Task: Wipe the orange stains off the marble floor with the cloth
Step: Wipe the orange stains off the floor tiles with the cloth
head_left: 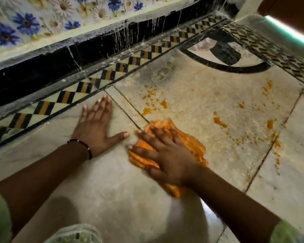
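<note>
My right hand [167,155] presses flat on a crumpled orange cloth [191,142] lying on the pale marble floor [112,199]. The cloth looks blurred. My left hand [96,125] rests flat on the floor to the left of the cloth, fingers spread, holding nothing; a dark bead bracelet circles its wrist. Orange stains [153,100] lie just beyond the cloth. More orange stains [219,121] spot the slab to the right, and others [267,87] reach toward the patterned border at far right.
A black-and-yellow checkered inlay border [88,86] runs along the wall at left, above it a black skirting [42,67] and flowered tiles [26,23]. A black curved inlay [235,69] marks the far floor. A brown door edge [291,13] stands top right.
</note>
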The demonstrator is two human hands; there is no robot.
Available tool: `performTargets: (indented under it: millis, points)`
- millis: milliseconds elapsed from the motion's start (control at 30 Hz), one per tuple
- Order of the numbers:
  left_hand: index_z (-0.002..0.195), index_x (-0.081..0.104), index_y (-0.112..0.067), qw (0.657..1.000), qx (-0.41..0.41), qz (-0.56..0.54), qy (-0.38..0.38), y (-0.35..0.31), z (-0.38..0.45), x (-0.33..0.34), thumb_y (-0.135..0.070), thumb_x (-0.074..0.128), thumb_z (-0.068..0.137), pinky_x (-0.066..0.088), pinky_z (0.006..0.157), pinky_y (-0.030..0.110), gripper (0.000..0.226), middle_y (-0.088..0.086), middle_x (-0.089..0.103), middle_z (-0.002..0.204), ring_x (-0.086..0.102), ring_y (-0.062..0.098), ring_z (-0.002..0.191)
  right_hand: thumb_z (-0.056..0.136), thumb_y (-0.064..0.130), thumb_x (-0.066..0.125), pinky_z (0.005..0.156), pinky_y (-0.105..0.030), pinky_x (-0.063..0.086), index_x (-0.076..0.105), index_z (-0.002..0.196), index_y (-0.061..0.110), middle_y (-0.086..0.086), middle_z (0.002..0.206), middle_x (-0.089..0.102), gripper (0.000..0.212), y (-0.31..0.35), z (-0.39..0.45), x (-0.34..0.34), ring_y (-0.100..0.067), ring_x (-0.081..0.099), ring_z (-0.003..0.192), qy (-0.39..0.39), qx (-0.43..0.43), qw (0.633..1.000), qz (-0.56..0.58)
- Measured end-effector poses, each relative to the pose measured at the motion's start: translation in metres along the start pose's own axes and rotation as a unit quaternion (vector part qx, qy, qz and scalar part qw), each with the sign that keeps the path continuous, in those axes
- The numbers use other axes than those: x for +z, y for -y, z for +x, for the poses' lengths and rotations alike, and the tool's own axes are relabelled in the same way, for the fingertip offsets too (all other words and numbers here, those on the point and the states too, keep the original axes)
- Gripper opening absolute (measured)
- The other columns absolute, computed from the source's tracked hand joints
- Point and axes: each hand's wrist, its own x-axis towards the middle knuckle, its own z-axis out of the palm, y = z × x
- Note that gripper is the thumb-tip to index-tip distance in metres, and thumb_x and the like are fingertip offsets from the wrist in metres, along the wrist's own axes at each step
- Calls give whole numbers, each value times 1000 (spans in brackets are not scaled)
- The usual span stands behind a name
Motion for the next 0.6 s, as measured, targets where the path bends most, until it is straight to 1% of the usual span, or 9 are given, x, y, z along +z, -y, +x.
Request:
performTargets:
  millis: [33, 67, 133, 233, 333, 400, 467, 533, 600]
  points:
    - [151, -9, -14, 1000, 13, 14, -1, 2, -1, 3, -89, 2, 67, -14, 116, 40, 113, 3, -18, 155, -8, 18, 146, 87, 61, 28, 108, -63, 6, 6, 147, 50, 3, 161, 2, 65, -14, 19, -6, -35, 5, 145, 5, -20, 1000, -20]
    - [151, -5, -13, 1000, 22, 20, -9, 3, 0, 7, -87, 1, 70, -11, 117, 42, 110, 4, -13, 156, -5, 19, 146, 87, 63, 28, 109, -62, 6, 6, 146, 52, 5, 161, 4, 64, -30, 36, -10, -32, 5, 145, 9, -9, 1000, -26]
    - [152, 2, -11, 999, 30, 16, -14, 2, -2, 9, -87, 9, 75, -5, 118, 44, 108, 6, -5, 158, 0, 18, 145, 85, 67, 22, 111, -60, 9, 6, 144, 56, 9, 160, 6, 63, -56, 45, -13, -26, 6, 146, -14, 89, 996, 3]
    - [152, 7, -10, 1000, 18, 20, -6, 0, -1, 7, -88, 17, 75, -3, 117, 40, 110, 6, 2, 159, 3, 18, 145, 86, 65, 20, 112, -56, 11, 7, 144, 57, 11, 160, 8, 60, -70, 15, -8, -23, 8, 146, -77, 258, 962, 47]
    - [151, 10, -7, 999, 7, 31, 28, -4, 0, 2, -88, 19, 76, 1, 116, 41, 111, 10, 7, 159, 6, 19, 145, 89, 60, 27, 111, -55, 12, 18, 147, 50, 3, 159, 17, 59, -37, -12, 1, -29, 17, 144, -90, 326, 940, 46]
    - [151, 11, -5, 998, -2, 37, 47, -5, 0, -1, -87, 21, 77, 5, 116, 45, 111, 12, 9, 159, 7, 22, 145, 89, 56, 31, 109, -53, 10, 18, 148, 48, 3, 159, 18, 61, -9, -5, -1, -30, 17, 144, -78, 300, 949, 58]
    - [151, 13, -4, 997, -3, 42, 59, -9, -1, 0, -87, 22, 76, 7, 115, 50, 112, 13, 10, 158, 10, 23, 146, 91, 54, 30, 111, -55, 3, 12, 148, 48, 5, 160, 11, 60, 0, 23, -6, -29, 6, 145, -61, 202, 975, 64]
    - [150, 16, -4, 997, -8, 40, 72, -7, 3, -5, -87, 23, 76, 9, 114, 52, 112, 13, 12, 158, 12, 23, 145, 95, 51, 27, 113, -56, -9, 6, 148, 49, 8, 160, -3, 57, -22, 74, -23, -24, -12, 144, -35, 100, 992, 69]
    - [150, 16, -4, 996, -3, 44, 77, -7, 3, -5, -87, 24, 75, 10, 114, 53, 112, 13, 13, 158, 13, 24, 145, 97, 53, 23, 110, -55, -12, -1, 147, 51, 11, 159, -12, 55, -53, 108, -34, -21, -18, 142, -2, 96, 993, 62]
